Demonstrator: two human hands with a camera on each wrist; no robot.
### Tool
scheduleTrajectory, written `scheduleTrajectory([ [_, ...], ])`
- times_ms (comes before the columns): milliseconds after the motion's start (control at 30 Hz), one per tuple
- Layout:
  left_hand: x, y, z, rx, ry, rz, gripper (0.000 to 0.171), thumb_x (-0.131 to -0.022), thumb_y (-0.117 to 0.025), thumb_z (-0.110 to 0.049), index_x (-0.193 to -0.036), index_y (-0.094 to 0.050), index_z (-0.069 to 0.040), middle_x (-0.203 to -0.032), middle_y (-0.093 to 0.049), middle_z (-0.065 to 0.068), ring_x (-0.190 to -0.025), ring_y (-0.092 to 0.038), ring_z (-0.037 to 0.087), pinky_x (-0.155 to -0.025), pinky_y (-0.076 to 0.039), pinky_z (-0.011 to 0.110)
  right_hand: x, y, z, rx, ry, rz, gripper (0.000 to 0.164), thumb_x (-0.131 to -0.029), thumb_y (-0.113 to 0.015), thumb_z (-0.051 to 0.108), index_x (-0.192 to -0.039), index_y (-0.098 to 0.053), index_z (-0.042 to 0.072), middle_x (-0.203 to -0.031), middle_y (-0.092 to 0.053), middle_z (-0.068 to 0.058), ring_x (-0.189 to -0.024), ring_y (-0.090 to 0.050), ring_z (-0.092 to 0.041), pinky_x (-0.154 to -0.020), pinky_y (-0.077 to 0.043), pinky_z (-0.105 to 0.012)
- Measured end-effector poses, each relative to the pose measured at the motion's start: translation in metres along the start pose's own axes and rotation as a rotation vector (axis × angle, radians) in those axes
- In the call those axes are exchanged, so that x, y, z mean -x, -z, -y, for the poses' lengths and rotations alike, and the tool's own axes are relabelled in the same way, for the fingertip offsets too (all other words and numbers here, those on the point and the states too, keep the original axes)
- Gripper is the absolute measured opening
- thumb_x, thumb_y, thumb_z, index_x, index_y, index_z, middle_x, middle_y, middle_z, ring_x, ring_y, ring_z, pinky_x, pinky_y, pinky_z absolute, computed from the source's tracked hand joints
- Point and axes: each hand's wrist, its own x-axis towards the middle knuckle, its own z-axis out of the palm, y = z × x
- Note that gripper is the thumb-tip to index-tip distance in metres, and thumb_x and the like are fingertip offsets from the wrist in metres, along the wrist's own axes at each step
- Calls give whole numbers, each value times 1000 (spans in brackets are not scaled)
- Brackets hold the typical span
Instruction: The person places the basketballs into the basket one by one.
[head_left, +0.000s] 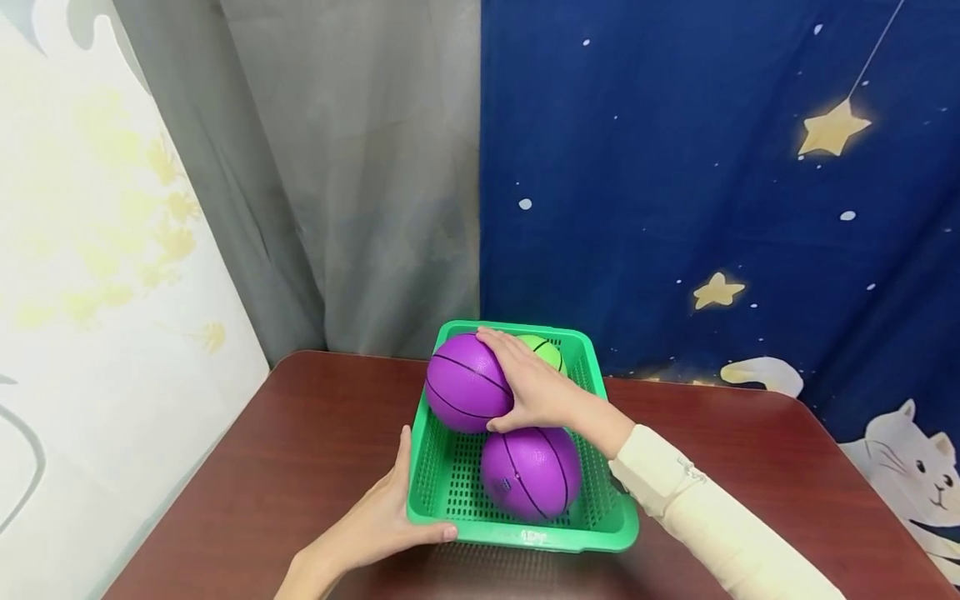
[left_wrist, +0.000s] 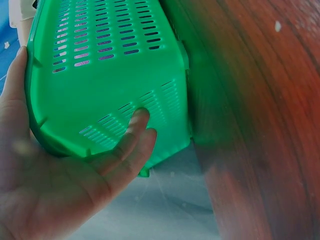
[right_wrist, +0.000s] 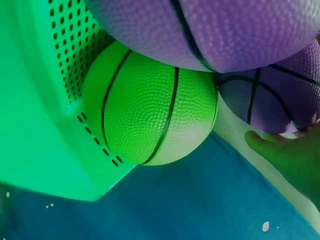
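Observation:
My right hand (head_left: 536, 392) holds the back-left purple ball (head_left: 465, 387), a small basketball with black lines, fingers spread over its top and thumb low on its side. In the right wrist view, my fingertips (right_wrist: 262, 142) touch that same ball (right_wrist: 272, 97). A second purple ball (head_left: 531, 475) lies at the front of the green basket (head_left: 592, 540). Partly hidden behind my right hand is a green ball (right_wrist: 150, 107). At the basket's front left corner, my left hand (head_left: 375, 512) rests with thumb along the front and straight fingers against the outer left wall.
The basket stands on a reddish-brown table (head_left: 720, 467). A grey curtain (head_left: 375, 183) and a blue curtain (head_left: 652, 208) with stars hang behind it. On the left is a white patterned wall covering (head_left: 97, 275).

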Motion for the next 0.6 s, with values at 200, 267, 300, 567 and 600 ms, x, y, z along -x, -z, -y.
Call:
scheduleTrajectory([
  [200, -2, -1, 2, 26, -9, 14, 130, -68, -78, -51, -145, 21, -21, -154, -1, 2, -136, -21, 17, -103, -28, 48, 1, -1, -3, 0, -9, 18, 114, -62, -81, 43, -147, -15, 7, -151, -19, -7, -137, -19, -19, -105, -27, -43],
  [267, -2, 0, 3, 23, -4, 17, 130, -66, -78, -52, -145, 21, -24, -154, 1, 0, -136, -21, 15, -103, -28, 46, 1, -2, -4, -9, -12, 24, 114, -62, -81, 43, -148, -15, 7, -152, -19, -8, -138, -18, -19, -105, -27, -44],
  [300, -2, 0, 3, 19, -1, 17, 130, -66, -79, -53, -145, 21, -24, -154, 2, 0, -136, -21, 14, -103, -28, 46, 1, -2, -4, -15, -12, 25, 114, -63, -81, 43, -148, -15, 7, -151, -19, -9, -138, -18, -19, -104, -27, -44],
  [567, -6, 2, 4, 42, -18, 20, 129, -65, -80, -52, -145, 20, -30, -154, -3, -2, -134, -26, 12, -102, -30, 44, 0, -2, -4, -57, -58, 32, 114, -64, -80, 47, -148, -13, 9, -152, -17, -7, -135, -22, -22, -100, -33, -47],
  [600, -6, 3, 4, 36, -22, 19, 129, -65, -79, -52, -145, 20, -29, -154, -3, -1, -134, -27, 13, -102, -30, 44, 0, -2, -3, -58, -71, 36, 114, -65, -79, 49, -149, -12, 10, -152, -16, -6, -134, -23, -23, -99, -34, -47],
])
